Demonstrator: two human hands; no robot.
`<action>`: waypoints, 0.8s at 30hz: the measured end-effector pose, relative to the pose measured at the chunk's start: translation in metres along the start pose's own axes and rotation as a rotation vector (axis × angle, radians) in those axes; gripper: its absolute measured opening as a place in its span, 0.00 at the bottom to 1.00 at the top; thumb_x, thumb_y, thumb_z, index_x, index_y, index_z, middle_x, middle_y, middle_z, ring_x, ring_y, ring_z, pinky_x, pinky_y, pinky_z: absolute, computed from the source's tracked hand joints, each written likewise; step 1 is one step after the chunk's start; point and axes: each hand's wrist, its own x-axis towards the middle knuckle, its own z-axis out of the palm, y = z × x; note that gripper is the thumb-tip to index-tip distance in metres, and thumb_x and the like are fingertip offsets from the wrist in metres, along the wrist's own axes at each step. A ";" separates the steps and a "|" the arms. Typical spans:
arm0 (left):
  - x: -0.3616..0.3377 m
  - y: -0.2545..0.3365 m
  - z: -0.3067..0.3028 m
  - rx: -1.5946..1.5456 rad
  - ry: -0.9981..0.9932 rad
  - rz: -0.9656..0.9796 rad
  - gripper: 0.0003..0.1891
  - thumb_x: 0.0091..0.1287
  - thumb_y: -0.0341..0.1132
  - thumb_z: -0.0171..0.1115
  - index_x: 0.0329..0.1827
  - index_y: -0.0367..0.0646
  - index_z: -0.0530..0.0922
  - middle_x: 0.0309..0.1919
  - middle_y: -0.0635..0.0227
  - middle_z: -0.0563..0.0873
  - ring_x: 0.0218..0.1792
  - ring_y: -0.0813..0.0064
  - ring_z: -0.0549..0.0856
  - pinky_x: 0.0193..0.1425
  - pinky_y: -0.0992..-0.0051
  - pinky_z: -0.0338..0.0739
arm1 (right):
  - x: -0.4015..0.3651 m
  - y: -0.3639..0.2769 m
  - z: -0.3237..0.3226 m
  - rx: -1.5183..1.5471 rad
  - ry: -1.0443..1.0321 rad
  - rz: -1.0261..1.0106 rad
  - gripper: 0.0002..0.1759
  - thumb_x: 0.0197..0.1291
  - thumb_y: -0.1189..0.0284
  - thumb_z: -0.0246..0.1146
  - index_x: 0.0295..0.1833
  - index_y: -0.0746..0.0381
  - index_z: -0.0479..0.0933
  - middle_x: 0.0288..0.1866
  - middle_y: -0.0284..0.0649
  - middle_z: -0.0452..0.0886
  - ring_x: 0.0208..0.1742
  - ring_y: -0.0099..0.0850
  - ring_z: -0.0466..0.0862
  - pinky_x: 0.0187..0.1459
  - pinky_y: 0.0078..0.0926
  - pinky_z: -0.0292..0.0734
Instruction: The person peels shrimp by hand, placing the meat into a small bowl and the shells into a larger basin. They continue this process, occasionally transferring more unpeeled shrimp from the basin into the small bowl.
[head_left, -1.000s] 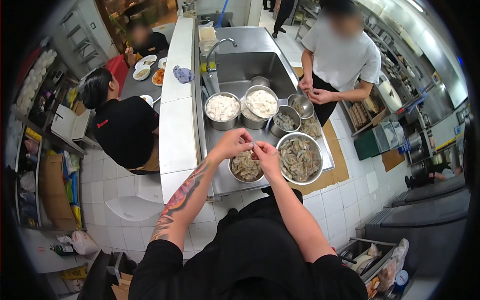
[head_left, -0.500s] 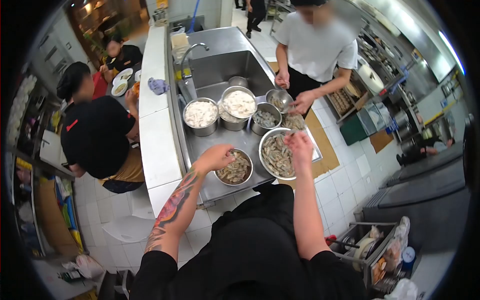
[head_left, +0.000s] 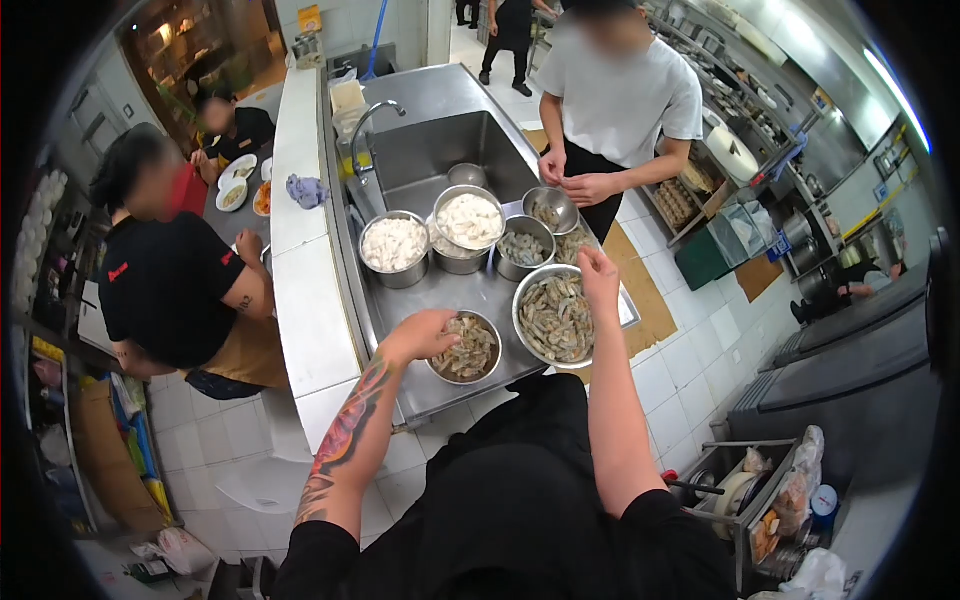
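My left hand is over the left rim of a small metal bowl of shrimp, its fingers curled together; what they hold, if anything, is too small to tell. My right hand is pinched above the right edge of a larger bowl full of unpeeled shrimp, and I cannot make out anything between its fingertips. Behind the bowls stand a pot of pale pieces, another bowl of pale pieces resting on a pot, and a pot of greyish shrimp.
A sink with a curved tap lies beyond the pots. Across the counter a person in a white shirt works over a small bowl. Two people in black are at the left, past a white tiled ledge with a purple cloth.
My right hand has risen slightly and its fingers are drawn together. My left hand has shifted a little down and left. The person in white has brought both hands together.
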 end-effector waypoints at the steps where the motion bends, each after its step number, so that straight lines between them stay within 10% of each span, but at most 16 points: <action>1: 0.000 -0.004 0.002 0.014 0.009 0.001 0.29 0.66 0.44 0.70 0.67 0.37 0.78 0.45 0.51 0.89 0.47 0.50 0.88 0.53 0.59 0.81 | -0.010 0.007 0.000 0.044 0.021 0.085 0.20 0.68 0.69 0.68 0.59 0.72 0.82 0.45 0.45 0.90 0.44 0.30 0.88 0.50 0.28 0.82; 9: -0.004 0.007 -0.001 0.048 0.006 0.004 0.28 0.67 0.46 0.69 0.66 0.38 0.79 0.50 0.48 0.89 0.53 0.48 0.87 0.59 0.56 0.79 | -0.035 0.081 -0.028 0.180 0.049 0.348 0.13 0.70 0.69 0.68 0.53 0.67 0.85 0.41 0.37 0.87 0.33 0.20 0.82 0.33 0.19 0.78; 14: -0.002 0.005 0.003 0.051 -0.003 0.013 0.31 0.67 0.45 0.70 0.69 0.36 0.77 0.48 0.51 0.88 0.49 0.50 0.87 0.58 0.59 0.80 | -0.063 0.038 -0.017 -0.726 -0.206 -0.103 0.09 0.68 0.72 0.63 0.48 0.63 0.86 0.42 0.41 0.89 0.37 0.42 0.88 0.38 0.40 0.83; 24: 0.004 -0.021 0.013 0.118 0.014 0.076 0.28 0.66 0.46 0.69 0.65 0.38 0.80 0.47 0.53 0.89 0.50 0.49 0.87 0.55 0.55 0.80 | -0.054 0.044 -0.003 -1.088 -0.393 -0.525 0.10 0.59 0.76 0.61 0.45 0.59 0.85 0.47 0.43 0.84 0.54 0.46 0.84 0.51 0.47 0.81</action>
